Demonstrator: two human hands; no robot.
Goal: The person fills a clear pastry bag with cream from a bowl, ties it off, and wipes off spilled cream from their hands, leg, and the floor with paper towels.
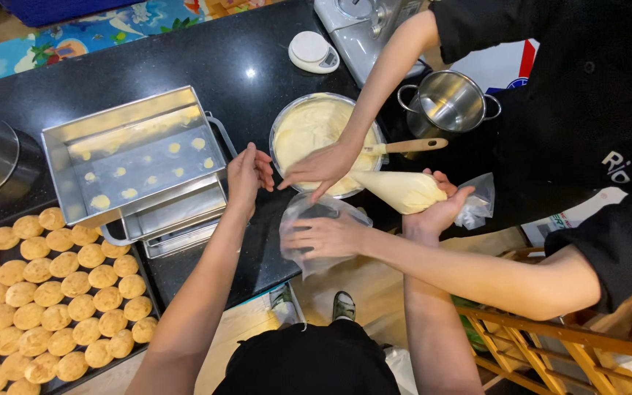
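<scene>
Both forearms of the wearer reach up from the frame's bottom. Right hand point(433, 208) is clamped around a filled piping bag point(401, 191), tip pointing left. Left hand point(246, 174) hovers open, fingers spread, holding nothing, just beside the stacked metal trays point(137, 157). A co-worker's hands point(323, 167) touch the cream bowl point(316, 124) and a clear plastic bag point(312, 219). Round pastries point(53, 292) fill a tray at far left.

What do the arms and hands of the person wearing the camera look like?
Both arms are bare as far as they show, with no sleeves in sight. The left hand and the right hand wear no gloves, and no watch, ring or bracelet shows. The black sleeve belongs to another person.
</scene>
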